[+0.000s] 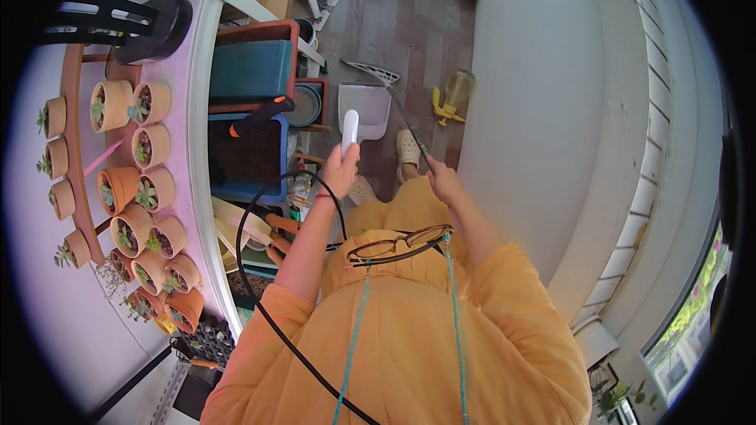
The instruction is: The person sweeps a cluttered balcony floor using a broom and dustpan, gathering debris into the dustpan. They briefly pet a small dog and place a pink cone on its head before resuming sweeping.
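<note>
My left hand [341, 170] is closed around the white handle [350, 128] of a long-handled dustpan [363, 107], whose pale pan lies on the wood-look floor beyond it. My right hand [443, 180] grips the dark shaft of a broom [407, 117]. The broom's head, with an openwork frame, lies just past the dustpan's far edge, at its upper right. A pair of glasses [401, 245] on a turquoise bead cord hangs at my chest.
To the left, a white shelf [201, 130] bears potted succulents [152, 147]. Below stand a blue tub [283, 159] and a red-brown tub [295, 41]. A yellow-topped spray bottle [458, 94] stands on the floor by the right wall [525, 100]. A black cable [241, 248] loops near my left arm.
</note>
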Action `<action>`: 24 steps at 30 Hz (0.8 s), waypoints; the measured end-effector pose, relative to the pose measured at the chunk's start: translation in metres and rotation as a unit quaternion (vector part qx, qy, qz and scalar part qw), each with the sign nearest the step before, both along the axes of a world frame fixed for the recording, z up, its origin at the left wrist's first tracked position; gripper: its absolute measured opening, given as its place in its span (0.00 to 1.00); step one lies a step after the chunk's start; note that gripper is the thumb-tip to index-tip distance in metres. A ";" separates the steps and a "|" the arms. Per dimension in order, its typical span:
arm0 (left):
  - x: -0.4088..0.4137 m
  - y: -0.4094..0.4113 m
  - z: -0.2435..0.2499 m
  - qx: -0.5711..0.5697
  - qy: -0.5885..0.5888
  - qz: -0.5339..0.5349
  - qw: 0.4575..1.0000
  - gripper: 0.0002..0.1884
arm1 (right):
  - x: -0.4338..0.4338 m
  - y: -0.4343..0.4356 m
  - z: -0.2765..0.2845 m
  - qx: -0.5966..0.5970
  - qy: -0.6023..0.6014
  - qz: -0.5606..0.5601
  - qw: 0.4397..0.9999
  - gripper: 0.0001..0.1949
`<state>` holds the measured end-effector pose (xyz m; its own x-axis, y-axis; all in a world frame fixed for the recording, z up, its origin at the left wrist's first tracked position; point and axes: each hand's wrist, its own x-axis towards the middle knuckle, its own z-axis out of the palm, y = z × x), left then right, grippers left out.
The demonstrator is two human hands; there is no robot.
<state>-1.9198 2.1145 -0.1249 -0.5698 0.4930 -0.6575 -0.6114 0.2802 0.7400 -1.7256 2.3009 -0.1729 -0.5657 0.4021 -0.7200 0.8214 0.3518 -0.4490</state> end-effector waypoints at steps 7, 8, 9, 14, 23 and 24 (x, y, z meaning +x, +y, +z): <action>0.003 0.008 -0.006 0.004 0.097 -0.058 0.994 0.18 | 0.078 -0.094 0.036 0.034 0.047 -0.033 0.998 0.25; 0.006 0.010 -0.006 0.002 0.118 -0.047 0.992 0.18 | 0.082 -0.098 0.040 0.019 0.038 -0.077 0.996 0.25; 0.008 0.012 -0.006 -0.004 0.117 -0.054 0.992 0.17 | 0.083 -0.099 0.042 0.014 0.050 -0.098 0.994 0.24; 0.014 0.012 -0.013 -0.008 0.184 -0.086 0.979 0.14 | 0.055 -0.082 0.041 0.074 0.098 -0.142 0.982 0.24; 0.028 -0.042 -0.024 0.088 -0.008 0.133 0.987 0.53 | -0.089 -0.016 0.017 -0.329 0.194 -0.550 0.742 0.31; 0.035 -0.048 -0.025 0.079 -0.003 0.063 0.995 0.54 | -0.106 -0.010 0.012 -0.346 0.207 -0.567 0.718 0.31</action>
